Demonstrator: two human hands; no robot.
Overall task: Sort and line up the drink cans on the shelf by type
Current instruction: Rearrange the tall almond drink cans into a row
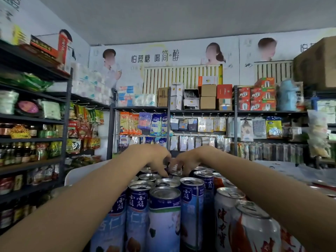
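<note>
Both my hands, left hand (pixel 157 159) and right hand (pixel 185 160), pinch a far can (pixel 176 174); reaching over could topple the near blue cans (pixel 164 215).

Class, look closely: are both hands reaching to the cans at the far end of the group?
Yes: the left hand and right hand meet over the farthest cans.

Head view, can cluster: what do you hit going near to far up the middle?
Blue-and-white can at the front → tall blue can behind it → silver can tops further back → left hand and right hand meeting over the far cans → hanging packets on the back shelf.
</note>
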